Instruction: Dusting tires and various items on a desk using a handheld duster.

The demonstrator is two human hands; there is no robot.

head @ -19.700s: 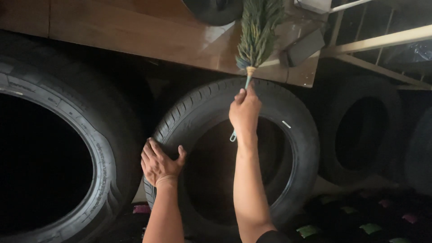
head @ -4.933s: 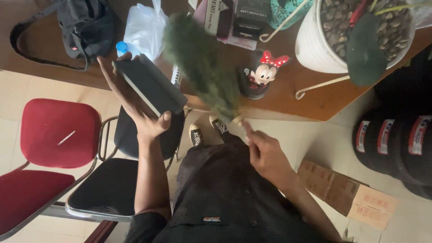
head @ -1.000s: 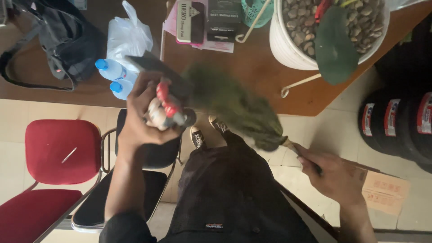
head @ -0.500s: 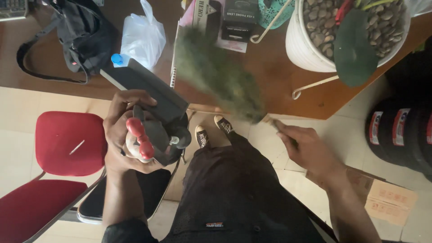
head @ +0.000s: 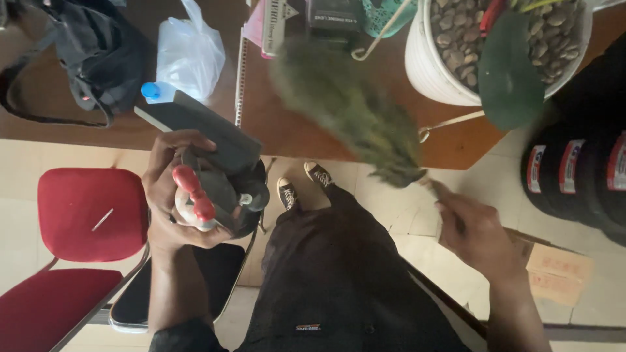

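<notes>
Dusting, mid-sweep: right hand (head: 479, 231) clenched on green duster (head: 349, 107) (blurred) over desk (head: 293, 133); left hand (head: 173, 199) clutching figurine (head: 195, 199), dark tablet (head: 195, 124). Next: set them down on dusted wood.

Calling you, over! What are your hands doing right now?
Left hand holds figurine and dark flat case. Right hand swings green duster, blurred, above wooden desk. White pot close by.

Blurred green feather duster (head: 349, 117) angled over table; toy figurine (head: 195, 199) on dark pad (head: 202, 127)

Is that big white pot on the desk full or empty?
Full: the white pot is packed to the rim with brownish pebbles, plant leaves rising from them.
</notes>
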